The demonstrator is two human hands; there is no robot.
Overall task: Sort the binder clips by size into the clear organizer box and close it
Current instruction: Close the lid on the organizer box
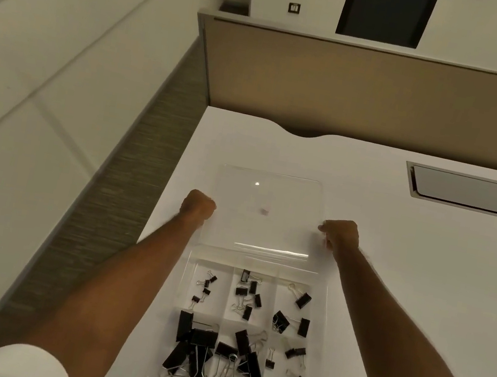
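Both my hands hold the clear lid up, raised over the far end of the organizer box.

My left hand (198, 208) grips the lid (264, 212) at its left edge, my right hand (340, 235) at its right edge. Nearer me than my hands, the organizer box (312, 357) lies on the white desk (406, 280), binder clips (200, 349) sorted in its compartments.

Both hands (198, 204) (341, 233) outstretched, fingers curled
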